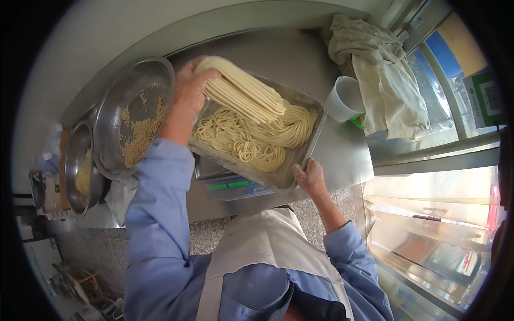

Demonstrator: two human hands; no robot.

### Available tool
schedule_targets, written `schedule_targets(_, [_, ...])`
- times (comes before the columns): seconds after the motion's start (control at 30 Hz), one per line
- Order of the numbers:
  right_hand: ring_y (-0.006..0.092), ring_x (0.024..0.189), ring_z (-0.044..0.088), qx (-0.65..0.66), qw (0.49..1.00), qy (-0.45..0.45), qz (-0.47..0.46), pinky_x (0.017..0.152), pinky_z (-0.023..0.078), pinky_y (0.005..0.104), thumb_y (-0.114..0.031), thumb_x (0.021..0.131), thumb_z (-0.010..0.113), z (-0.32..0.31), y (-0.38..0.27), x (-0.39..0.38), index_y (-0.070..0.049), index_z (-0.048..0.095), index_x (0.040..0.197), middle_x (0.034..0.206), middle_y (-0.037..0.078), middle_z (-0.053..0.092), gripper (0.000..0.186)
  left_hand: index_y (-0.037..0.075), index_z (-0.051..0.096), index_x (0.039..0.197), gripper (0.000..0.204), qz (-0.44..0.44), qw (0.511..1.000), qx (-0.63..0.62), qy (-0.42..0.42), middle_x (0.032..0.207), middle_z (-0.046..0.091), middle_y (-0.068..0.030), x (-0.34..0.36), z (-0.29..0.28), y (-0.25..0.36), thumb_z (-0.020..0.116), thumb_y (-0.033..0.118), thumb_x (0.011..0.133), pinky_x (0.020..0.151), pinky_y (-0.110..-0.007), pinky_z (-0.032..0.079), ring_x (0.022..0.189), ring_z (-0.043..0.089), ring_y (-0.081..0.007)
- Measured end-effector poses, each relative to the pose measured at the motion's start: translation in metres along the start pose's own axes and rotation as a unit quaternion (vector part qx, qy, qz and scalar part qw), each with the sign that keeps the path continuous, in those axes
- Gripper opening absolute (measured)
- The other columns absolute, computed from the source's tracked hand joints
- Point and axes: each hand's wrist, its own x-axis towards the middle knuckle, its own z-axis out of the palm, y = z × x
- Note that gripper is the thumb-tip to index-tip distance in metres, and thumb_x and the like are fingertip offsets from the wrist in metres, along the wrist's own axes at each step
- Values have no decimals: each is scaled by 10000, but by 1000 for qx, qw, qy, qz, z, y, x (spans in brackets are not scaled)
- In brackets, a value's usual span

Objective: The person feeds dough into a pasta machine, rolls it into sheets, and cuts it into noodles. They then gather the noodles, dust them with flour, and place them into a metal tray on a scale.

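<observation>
My left hand (194, 83) is closed round one end of a thick bundle of noodles (243, 88), its strands side by side. The bundle slants over a rectangular metal tray (319, 125), its free end at the far right above other noodles (235, 134) that lie there in loops and coils. Whether the bundle's lower end touches them I cannot tell. At the tray's near right corner, my right hand (310, 176) grips the rim, thumb up. Under the tray's near side sits a scale (230, 186) with a green lit display.
On the left stand a large metal bowl (134, 75) with tan crumbs and a smaller metal bowl (80, 139) with something yellow in it. At the right are a white plastic jug (342, 99) and a pale cloth (385, 80) by the window. The steel table's (353, 160) edge runs in front of me.
</observation>
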Motion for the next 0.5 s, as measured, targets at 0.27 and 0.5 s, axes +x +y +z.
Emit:
schedule_targets(0.27, [345,619,608,23,1000,-17,-5,567,476,410,-189,794,631,4,8,-1,54,556,772,652,225,592,255,-45,565,1181,559,-64,969,233,59,991,652,-180,47,-73,-121,741,48,658,742,-363,536,847,659,-283])
schedule_targets(0.5, [175,531,569,-10,989,13,-144,487,444,332,-347,841,669,5,24,5,29,539,699,553,128,558,422,8,412,1353,846,-29,778,625,-58,1283,530,-230,34,-91,-77,799,330,674,922,-387,468,1173,540,-305])
